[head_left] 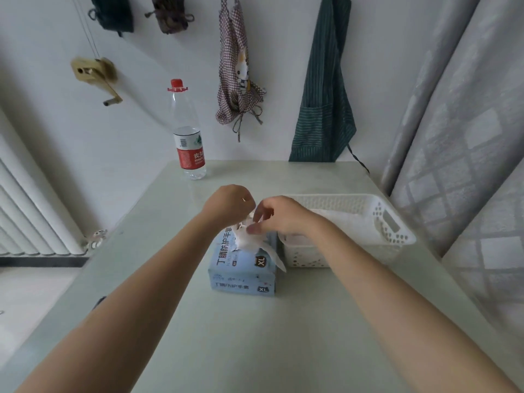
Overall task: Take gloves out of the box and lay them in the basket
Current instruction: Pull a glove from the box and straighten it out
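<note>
Both hands, left (pixel 231 204) and right (pixel 276 215), pinch one white glove (pixel 249 239) above the box (pixel 243 268); draw it clear slowly toward the basket (pixel 394 222).

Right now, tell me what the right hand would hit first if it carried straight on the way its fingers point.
The right hand points leftward, its fingers pinching the white glove above the box. Straight on, it would likely meet the left hand, very close beside it; depth between them is unclear.
</note>
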The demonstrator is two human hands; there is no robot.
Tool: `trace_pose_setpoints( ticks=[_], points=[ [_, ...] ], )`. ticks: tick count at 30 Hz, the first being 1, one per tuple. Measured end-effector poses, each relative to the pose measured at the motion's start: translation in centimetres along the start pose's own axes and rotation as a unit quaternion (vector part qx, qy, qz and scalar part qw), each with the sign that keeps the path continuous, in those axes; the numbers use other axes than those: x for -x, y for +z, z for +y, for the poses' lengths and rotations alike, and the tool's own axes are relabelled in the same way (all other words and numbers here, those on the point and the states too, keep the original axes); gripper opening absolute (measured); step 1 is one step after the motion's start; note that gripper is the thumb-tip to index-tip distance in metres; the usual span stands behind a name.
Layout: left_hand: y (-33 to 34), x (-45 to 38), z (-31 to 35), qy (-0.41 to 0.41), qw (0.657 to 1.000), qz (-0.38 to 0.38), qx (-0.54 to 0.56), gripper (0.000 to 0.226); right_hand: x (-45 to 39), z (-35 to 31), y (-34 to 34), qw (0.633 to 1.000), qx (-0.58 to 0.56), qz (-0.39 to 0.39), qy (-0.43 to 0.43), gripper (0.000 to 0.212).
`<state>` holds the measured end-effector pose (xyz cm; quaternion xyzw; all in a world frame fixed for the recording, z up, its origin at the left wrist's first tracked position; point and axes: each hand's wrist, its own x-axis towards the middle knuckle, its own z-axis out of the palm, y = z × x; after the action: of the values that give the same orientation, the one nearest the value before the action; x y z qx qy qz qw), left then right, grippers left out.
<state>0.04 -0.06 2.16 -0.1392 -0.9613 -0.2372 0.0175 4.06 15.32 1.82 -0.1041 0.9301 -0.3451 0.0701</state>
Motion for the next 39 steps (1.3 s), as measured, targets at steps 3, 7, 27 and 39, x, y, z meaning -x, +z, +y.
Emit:
trace_pose_setpoints(
  ticks=[3,7,27,39],
  points=[
    [-0.3,1.2,-1.3,0.012,0.999,-0.018,0.041,0.025,-0.4,-0.6,0.8,0.996,0.084,0.016,-0.009,0.006],
    [-0.4,2.6,-2.1,0.033,0.987,-0.034,0.154,0.019,-0.3,-1.5,0.6,0.994,0.059,0.088,-0.021,0.011],
    [-0.7,3.8,-0.3,0.129,0.971,0.146,0.140,0.013,1.1,-1.4,-0.4,0.996,-0.008,0.085,-0.003,0.018],
    [-2.5,2.9,1.0,0.070,0.951,0.159,0.255,0.014,1.0,-3.0,-2.3,0.961,-0.106,0.246,-0.061,0.010]
  ],
)
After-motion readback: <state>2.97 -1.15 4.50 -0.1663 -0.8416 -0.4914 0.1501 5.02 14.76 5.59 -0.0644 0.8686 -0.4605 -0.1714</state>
